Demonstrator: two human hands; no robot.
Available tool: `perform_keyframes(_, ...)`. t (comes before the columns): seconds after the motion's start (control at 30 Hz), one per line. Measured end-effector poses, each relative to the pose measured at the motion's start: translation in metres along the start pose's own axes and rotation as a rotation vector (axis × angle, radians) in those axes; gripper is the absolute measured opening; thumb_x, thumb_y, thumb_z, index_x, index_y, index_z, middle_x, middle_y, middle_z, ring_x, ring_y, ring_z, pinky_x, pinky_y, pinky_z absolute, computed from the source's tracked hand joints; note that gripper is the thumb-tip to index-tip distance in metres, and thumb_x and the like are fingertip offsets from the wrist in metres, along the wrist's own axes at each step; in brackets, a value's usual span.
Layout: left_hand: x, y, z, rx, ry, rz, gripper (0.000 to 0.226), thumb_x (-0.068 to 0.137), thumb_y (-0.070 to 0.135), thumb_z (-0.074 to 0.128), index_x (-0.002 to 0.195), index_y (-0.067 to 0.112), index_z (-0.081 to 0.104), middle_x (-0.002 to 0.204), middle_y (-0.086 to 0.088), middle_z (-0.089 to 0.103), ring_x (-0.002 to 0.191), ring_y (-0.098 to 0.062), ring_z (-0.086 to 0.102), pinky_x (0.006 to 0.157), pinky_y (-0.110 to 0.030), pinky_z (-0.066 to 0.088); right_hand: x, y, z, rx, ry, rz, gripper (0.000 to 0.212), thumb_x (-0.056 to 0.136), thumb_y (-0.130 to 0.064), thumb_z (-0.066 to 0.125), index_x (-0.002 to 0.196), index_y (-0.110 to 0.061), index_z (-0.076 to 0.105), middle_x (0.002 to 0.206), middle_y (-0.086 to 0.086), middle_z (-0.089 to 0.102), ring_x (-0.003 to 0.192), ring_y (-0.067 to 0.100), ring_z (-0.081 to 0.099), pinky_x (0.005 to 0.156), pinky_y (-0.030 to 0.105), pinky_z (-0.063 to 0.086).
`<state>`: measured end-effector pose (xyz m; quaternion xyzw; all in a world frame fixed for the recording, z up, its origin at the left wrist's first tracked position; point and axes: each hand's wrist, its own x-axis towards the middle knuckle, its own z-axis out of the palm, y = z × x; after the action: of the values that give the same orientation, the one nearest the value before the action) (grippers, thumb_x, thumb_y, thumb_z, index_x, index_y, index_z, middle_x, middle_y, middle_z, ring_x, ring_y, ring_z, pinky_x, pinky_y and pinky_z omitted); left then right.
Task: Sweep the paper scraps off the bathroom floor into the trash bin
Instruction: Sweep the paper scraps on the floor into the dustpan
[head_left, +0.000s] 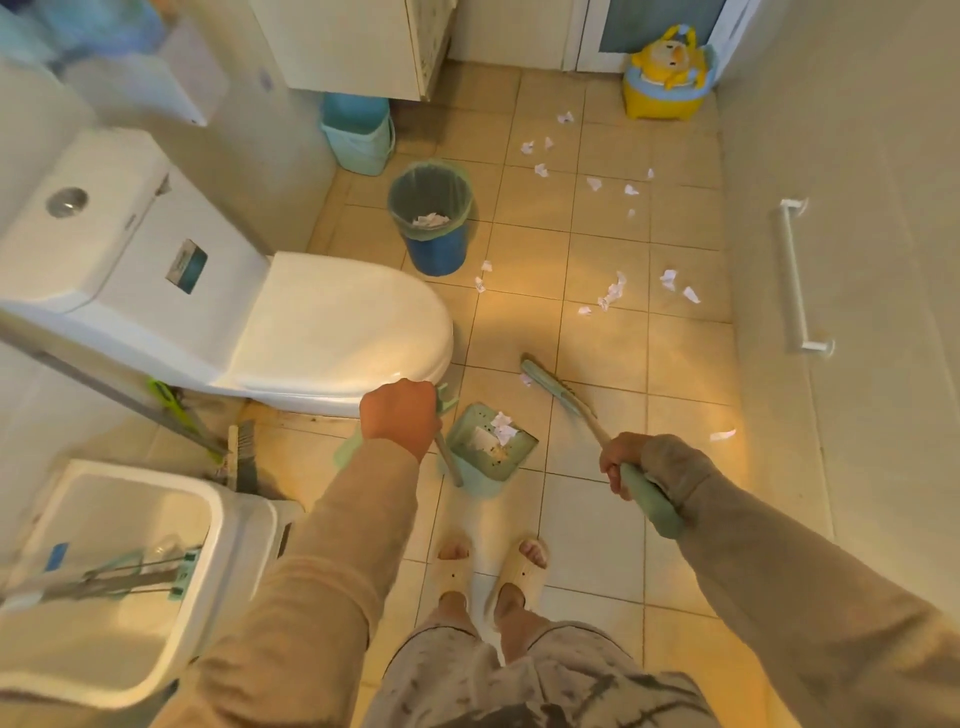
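Half-hidden dustpan handle (448, 457), seemingly gripped.

Warm dim light, blurred, warped edges

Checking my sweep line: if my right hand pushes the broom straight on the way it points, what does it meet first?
Probably the small white paper scrap right at the green broom head held by the right hand. Beyond it lies bare beige floor tile, then perhaps the white toilet bowl; depth is unclear.
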<state>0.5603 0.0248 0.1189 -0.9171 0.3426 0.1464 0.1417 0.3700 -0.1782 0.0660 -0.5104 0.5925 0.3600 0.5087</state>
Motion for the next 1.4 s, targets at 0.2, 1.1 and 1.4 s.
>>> perform_keyframes(0.2, 0.002, 0.005, 0.0, 0.021, 0.011, 0.014, 0.02, 0.089, 0.031, 0.059, 0.101, 0.016, 0.065, 0.098, -0.004, 0.069, 0.091, -0.025, 0.067, 0.066, -0.027, 0.043, -0.007, 0.043, 0.005, -0.079, -0.079, 0.063, 0.011, 0.086, -0.003, 0.045, 0.096, 0.0, 0.047, 0.043, 0.004, 0.049, 0.04, 0.015, 0.043, 0.043, 0.02, 0.04)
perform_keyframes(1.1, 0.039, 0.067, -0.024, 0.275, 0.133, 0.721, 0.023, 0.091, 0.036, 0.051, 0.105, 0.022, 0.063, 0.103, -0.002, 0.066, 0.095, -0.023, 0.064, 0.071, -0.028, 0.044, -0.038, 0.149, 0.035, 0.943, -0.009, -0.013, 0.041, 0.097, -0.003, 0.039, 0.057, -0.012, 0.034, 0.027, 0.005, 0.036, 0.018, 0.014, 0.036, 0.03, 0.009, 0.033)
perform_keyframes(1.4, 0.063, 0.156, -0.045, 0.277, 0.176, 0.883, 0.035, 0.087, 0.055, 0.05, 0.096, 0.024, 0.063, 0.097, -0.002, 0.067, 0.089, -0.024, 0.065, 0.063, -0.027, 0.034, -0.044, 0.195, 0.0, 1.039, 0.203, 0.045, 0.036, 0.093, 0.002, 0.039, 0.058, -0.008, 0.039, 0.027, 0.006, 0.039, 0.019, 0.015, 0.037, 0.032, 0.013, 0.038)
